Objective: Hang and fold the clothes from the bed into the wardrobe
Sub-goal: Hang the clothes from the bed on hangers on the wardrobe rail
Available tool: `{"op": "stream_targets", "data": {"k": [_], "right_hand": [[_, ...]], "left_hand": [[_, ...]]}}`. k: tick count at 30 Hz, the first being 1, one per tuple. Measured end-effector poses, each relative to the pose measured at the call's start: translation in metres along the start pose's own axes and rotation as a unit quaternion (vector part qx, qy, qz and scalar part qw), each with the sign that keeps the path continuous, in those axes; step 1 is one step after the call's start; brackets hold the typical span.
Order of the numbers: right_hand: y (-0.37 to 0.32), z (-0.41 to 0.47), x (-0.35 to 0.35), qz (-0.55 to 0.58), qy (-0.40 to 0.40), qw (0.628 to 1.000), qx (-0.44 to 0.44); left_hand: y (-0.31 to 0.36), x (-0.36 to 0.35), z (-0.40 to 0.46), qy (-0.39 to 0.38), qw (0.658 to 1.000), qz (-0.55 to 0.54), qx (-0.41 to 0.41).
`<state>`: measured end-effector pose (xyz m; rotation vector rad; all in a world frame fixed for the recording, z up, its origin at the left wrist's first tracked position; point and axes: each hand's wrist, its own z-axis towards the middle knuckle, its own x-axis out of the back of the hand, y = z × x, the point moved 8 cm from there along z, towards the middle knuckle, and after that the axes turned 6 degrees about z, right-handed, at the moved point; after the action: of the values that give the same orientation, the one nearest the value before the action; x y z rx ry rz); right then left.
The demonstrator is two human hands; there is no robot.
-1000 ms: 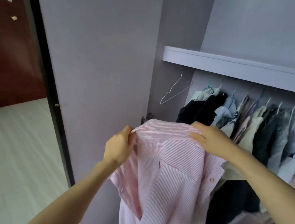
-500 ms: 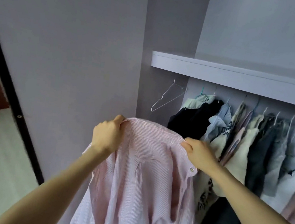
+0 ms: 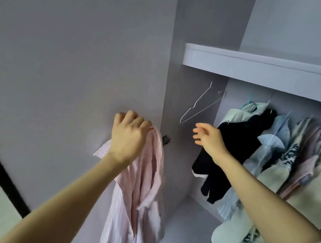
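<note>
Left hand point(image 3: 128, 135) has its grip pinching the pink striped shirt point(image 3: 140, 195) by its top; right hand point(image 3: 210, 138), grip spread, reaches near the empty wire hanger point(image 3: 202, 104)

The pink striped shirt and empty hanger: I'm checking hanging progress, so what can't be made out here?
Head view only:
- Pink striped shirt: hem cut off by the bottom edge; collar hidden inside the left hand.
- Wire hanger: hook and rail hidden behind the shelf.
- Right hand: fingertips motion-blurred.

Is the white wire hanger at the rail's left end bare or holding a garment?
Bare: the white wire hanger shows only its empty outline, nothing draped on it.
</note>
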<state>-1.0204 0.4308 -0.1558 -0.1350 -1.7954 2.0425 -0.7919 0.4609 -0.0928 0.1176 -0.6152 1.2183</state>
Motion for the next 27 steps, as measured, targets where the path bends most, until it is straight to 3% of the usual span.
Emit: {"op": "stream_targets", "data": {"k": [3,9,17,21,25,27], "right_hand": [[0.017,0.045,-0.021,0.041,0.025,0.997,-0.063],[0.055,0.111,-0.054,0.104,0.087,0.975,-0.178],[0.062,0.141,-0.065,0.131,0.109,0.971,-0.169],[0.043,0.127,-0.06,0.218,0.102,0.959,-0.151],[0.026,0.086,-0.052,0.237,0.06,0.959,-0.142],[0.026,0.057,-0.05,0.24,0.035,0.96,-0.142]], "left_hand": [[0.004,-0.02,0.002,0.055,0.998,-0.01,-0.04],[0.002,-0.049,0.006,0.078,0.995,-0.015,-0.055],[0.002,-0.054,0.003,0.098,0.993,-0.011,-0.066],[0.002,-0.056,0.003,0.091,0.994,-0.013,-0.06],[0.005,-0.054,0.001,0.047,0.995,-0.049,-0.069],[0.006,-0.057,-0.003,-0.019,0.995,-0.086,-0.04]]}}
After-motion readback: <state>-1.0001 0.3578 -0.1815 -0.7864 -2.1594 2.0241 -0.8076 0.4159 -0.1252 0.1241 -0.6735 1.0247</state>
